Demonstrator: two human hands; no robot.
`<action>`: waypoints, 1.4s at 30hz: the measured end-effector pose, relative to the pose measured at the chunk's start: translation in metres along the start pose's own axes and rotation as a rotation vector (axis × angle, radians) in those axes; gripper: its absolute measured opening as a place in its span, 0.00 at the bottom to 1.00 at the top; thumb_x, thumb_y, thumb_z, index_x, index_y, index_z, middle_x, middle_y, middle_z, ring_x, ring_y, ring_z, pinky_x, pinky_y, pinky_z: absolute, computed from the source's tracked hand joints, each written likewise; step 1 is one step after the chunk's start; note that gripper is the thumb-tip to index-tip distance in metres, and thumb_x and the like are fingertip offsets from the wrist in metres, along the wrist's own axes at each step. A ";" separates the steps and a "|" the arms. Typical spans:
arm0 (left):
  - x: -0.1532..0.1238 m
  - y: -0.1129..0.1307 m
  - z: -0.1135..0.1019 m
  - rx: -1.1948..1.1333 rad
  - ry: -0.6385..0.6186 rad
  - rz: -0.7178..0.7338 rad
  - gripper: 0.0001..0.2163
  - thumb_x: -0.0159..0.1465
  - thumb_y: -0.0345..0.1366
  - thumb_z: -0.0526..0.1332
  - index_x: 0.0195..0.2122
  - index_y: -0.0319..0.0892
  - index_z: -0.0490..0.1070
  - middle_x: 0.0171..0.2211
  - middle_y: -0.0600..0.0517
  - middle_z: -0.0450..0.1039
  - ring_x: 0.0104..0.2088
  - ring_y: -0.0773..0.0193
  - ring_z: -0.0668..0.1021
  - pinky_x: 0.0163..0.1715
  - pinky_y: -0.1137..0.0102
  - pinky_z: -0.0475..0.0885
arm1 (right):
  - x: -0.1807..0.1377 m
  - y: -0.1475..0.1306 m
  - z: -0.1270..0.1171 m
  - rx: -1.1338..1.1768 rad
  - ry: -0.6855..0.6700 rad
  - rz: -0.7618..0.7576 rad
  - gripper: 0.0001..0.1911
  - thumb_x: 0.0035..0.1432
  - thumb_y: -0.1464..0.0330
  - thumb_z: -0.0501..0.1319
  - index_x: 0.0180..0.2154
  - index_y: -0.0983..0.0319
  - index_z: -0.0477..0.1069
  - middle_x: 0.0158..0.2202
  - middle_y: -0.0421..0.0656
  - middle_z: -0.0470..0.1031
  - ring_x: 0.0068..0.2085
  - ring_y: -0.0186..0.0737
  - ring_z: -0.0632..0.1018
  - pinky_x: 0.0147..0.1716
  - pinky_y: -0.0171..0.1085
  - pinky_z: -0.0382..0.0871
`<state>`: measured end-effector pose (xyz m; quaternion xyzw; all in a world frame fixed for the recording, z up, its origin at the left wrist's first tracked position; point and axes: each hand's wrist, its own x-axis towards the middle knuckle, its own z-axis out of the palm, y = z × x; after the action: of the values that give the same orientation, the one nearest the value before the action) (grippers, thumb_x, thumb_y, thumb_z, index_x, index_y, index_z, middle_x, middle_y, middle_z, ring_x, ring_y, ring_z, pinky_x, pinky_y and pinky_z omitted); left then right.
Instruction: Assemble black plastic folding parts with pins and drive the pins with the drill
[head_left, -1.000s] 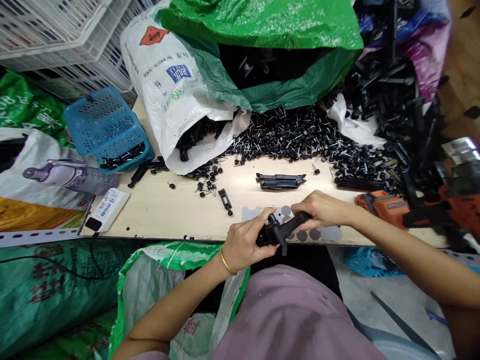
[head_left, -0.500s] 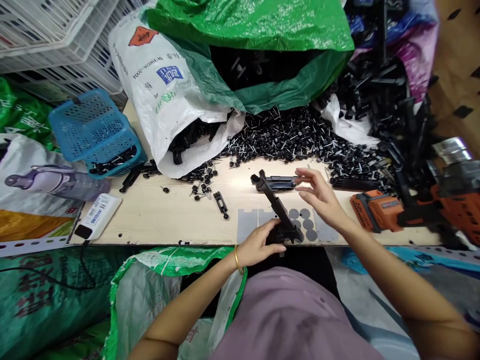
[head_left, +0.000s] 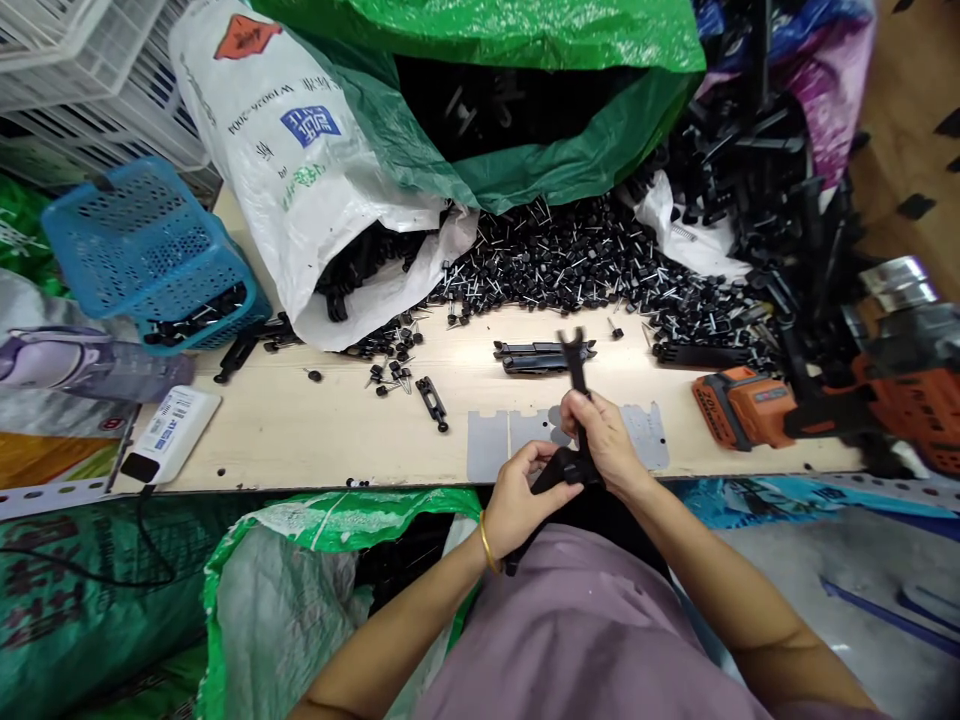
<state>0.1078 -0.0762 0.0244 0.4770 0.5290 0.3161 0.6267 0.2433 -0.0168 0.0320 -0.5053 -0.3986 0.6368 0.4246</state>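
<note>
In the head view, over the front edge of the pale wooden worktop point(head_left: 360, 430), both hands have hold of one black jointed plastic part point(head_left: 576, 466). The left hand point(head_left: 527, 495) pinches its lower arm between thumb and curled fingers; the right hand point(head_left: 606, 442) is closed around its upright arm, whose forked tip (a little blurred from here) points towards the worktop's back edge. Beyond that tip lie slim black plastic bars point(head_left: 529, 358). Flat grey rectangular plates point(head_left: 488, 445) line the front edge, an orange-and-black cordless power tool point(head_left: 772, 408) lies towards the right end, and a white plastic power strip point(head_left: 176, 435) sits at the front left corner.
</note>
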 end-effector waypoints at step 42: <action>0.017 -0.018 -0.006 0.537 0.400 0.269 0.21 0.57 0.33 0.62 0.51 0.41 0.59 0.47 0.44 0.69 0.49 0.56 0.72 0.48 0.61 0.69 | -0.017 0.028 -0.011 -0.572 -0.175 -0.027 0.14 0.63 0.57 0.49 0.30 0.59 0.58 0.23 0.35 0.61 0.25 0.33 0.64 0.26 0.32 0.56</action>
<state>0.1038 -0.0654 0.0017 0.6188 0.6376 0.3328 0.3160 0.2525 -0.0407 0.0094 -0.5424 -0.6036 0.5341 0.2373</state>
